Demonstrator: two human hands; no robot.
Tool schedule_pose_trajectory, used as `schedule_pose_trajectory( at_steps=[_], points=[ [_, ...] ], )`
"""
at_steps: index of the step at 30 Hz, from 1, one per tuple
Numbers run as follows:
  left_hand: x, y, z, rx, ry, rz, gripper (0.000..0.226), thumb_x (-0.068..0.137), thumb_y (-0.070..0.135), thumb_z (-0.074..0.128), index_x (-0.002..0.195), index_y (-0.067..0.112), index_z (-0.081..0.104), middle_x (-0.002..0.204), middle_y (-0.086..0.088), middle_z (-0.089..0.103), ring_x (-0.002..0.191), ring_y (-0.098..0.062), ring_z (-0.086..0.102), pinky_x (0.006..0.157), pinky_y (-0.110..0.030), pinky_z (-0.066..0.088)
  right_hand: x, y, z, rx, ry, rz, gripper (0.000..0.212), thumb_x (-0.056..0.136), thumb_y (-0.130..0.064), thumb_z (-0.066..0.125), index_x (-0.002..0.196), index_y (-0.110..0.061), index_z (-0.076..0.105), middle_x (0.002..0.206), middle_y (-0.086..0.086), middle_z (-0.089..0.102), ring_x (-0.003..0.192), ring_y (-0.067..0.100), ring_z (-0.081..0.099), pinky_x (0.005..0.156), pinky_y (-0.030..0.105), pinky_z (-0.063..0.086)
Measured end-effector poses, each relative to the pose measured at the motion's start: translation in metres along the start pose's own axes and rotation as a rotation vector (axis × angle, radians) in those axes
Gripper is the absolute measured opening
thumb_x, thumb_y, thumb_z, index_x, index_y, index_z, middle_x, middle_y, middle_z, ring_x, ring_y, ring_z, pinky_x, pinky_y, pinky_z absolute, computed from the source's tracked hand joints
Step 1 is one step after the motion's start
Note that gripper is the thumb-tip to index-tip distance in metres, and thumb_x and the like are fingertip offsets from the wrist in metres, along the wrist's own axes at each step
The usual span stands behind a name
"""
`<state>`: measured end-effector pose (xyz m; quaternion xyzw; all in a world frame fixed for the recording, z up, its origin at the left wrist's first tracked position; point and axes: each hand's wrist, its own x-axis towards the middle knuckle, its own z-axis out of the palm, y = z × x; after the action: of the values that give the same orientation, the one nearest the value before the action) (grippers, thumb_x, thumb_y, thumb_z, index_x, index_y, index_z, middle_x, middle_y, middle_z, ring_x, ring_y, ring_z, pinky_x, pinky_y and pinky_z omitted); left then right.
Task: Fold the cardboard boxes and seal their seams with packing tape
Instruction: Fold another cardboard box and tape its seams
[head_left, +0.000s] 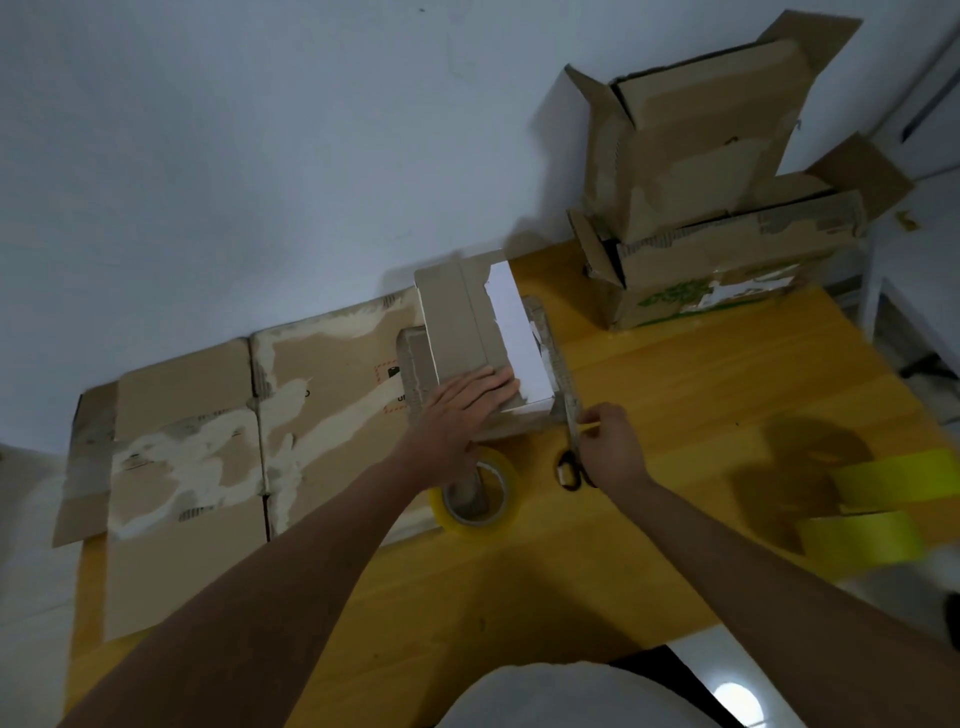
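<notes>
— What lies around the small box (467, 332)?
— A flattened carton (208, 441) toward the bench's (701, 374) left edge, two open boxes (701, 208) stacked at its far right corner, a tape roll (480, 493) and scissors (571, 462) just nearside.
— Its position and axis?
— Mid-bench by the far edge, long axis running near to far. The left hand (462, 410) presses flat on it; the right hand (610, 441) pinches a tape strip (589, 425).

Printing on the flattened box (332, 374) is too blurred to read
</notes>
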<state>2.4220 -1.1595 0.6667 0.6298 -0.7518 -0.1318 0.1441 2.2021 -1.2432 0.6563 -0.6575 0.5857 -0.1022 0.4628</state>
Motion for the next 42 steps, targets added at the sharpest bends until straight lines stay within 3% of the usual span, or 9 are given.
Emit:
schedule_pose_trajectory(
  at_steps=[4, 8, 12, 19, 26, 29, 32, 36, 42],
  points=[
    [0.0, 0.002, 0.001, -0.017, 0.024, 0.0, 0.095, 0.068, -0.007, 0.066, 0.153, 0.02, 0.031, 0.161, 0.004, 0.025, 0.15, -0.014, 0.014, 0.122, -0.03, 0.002, -0.022, -0.029, 0.026, 0.263, -0.233, -0.083, 0.038, 0.088, 0.014, 0.044, 0.078, -0.014, 0.068, 0.088, 0.004, 0.067, 0.083, 0.021, 0.062, 0.075, 0.032, 0.051],
    [-0.001, 0.003, -0.001, -0.04, 0.015, 0.013, 0.09, 0.071, -0.006, 0.062, 0.153, 0.017, 0.033, 0.161, 0.001, 0.026, 0.15, -0.016, 0.014, 0.122, -0.028, 0.002, -0.002, -0.043, 0.048, 0.219, -0.285, -0.027, 0.024, 0.095, 0.005, 0.05, 0.106, 0.001, 0.071, 0.104, 0.011, 0.068, 0.091, 0.024, 0.063, 0.079, 0.014, 0.049],
    [0.0, 0.004, -0.006, -0.049, -0.009, 0.009, 0.092, 0.067, -0.01, 0.061, 0.152, 0.015, 0.034, 0.161, 0.0, 0.026, 0.15, -0.017, 0.014, 0.122, -0.032, 0.006, 0.033, -0.025, 0.063, -0.038, -0.324, 0.137, 0.034, 0.101, -0.015, 0.048, 0.131, -0.001, 0.054, 0.13, 0.018, 0.059, 0.117, 0.032, 0.056, 0.099, 0.035, 0.046],
    [0.0, 0.007, -0.008, -0.077, -0.04, -0.028, 0.095, 0.067, -0.006, 0.065, 0.153, 0.017, 0.032, 0.161, 0.001, 0.025, 0.151, -0.017, 0.013, 0.122, -0.039, 0.012, 0.014, -0.03, 0.053, 0.097, -0.315, 0.096, 0.03, 0.09, 0.005, 0.049, 0.074, -0.008, 0.071, 0.09, 0.012, 0.07, 0.086, 0.035, 0.06, 0.078, 0.044, 0.049],
    [0.006, 0.016, -0.029, -0.413, 0.087, -0.128, 0.064, 0.077, -0.006, 0.055, 0.139, 0.01, 0.052, 0.151, -0.003, 0.041, 0.141, -0.011, 0.032, 0.115, -0.031, 0.033, 0.015, -0.023, 0.063, -0.035, -0.324, 0.111, 0.021, 0.096, -0.012, 0.049, 0.112, -0.003, 0.061, 0.1, 0.02, 0.065, 0.079, 0.026, 0.052, 0.069, 0.039, 0.042],
    [-0.011, 0.015, -0.046, -0.481, 0.317, -0.294, 0.056, 0.08, -0.005, 0.053, 0.133, 0.014, 0.058, 0.144, 0.005, 0.045, 0.129, -0.003, 0.04, 0.098, -0.003, 0.033, 0.003, -0.025, 0.073, -0.122, -0.356, 0.022, 0.027, 0.099, -0.022, 0.051, 0.121, -0.008, 0.057, 0.109, 0.012, 0.062, 0.098, 0.028, 0.058, 0.082, 0.039, 0.046],
    [-0.05, 0.006, -0.034, -0.676, 0.415, -0.713, 0.032, 0.092, 0.0, 0.05, 0.111, 0.02, 0.066, 0.12, 0.001, 0.064, 0.1, -0.011, 0.06, 0.082, -0.011, 0.047, -0.001, -0.03, 0.087, -0.284, -0.426, -0.028, 0.048, 0.095, -0.031, 0.058, 0.139, -0.016, 0.045, 0.126, 0.011, 0.059, 0.109, 0.03, 0.058, 0.082, 0.034, 0.048],
    [-0.115, 0.003, 0.008, -1.265, 0.17, -1.407, 0.016, 0.101, 0.009, 0.05, 0.107, 0.004, 0.064, 0.104, -0.017, 0.066, 0.087, -0.025, 0.067, 0.072, -0.03, 0.057, -0.001, -0.03, 0.099, -0.454, -0.391, -0.043, 0.051, 0.097, -0.025, 0.054, 0.145, -0.016, 0.038, 0.133, 0.013, 0.056, 0.112, 0.031, 0.057, 0.081, 0.034, 0.049],
    [-0.146, 0.03, 0.058, -1.761, -0.021, -1.65, 0.042, 0.107, 0.026, 0.039, 0.118, -0.011, 0.056, 0.12, -0.03, 0.06, 0.096, -0.037, 0.064, 0.069, -0.041, 0.057, -0.017, -0.032, 0.1, -0.612, -0.326, 0.037, 0.054, 0.097, -0.012, 0.05, 0.146, -0.006, 0.027, 0.144, 0.017, 0.033, 0.107, 0.034, 0.054, 0.072, 0.034, 0.043]
  ],
)
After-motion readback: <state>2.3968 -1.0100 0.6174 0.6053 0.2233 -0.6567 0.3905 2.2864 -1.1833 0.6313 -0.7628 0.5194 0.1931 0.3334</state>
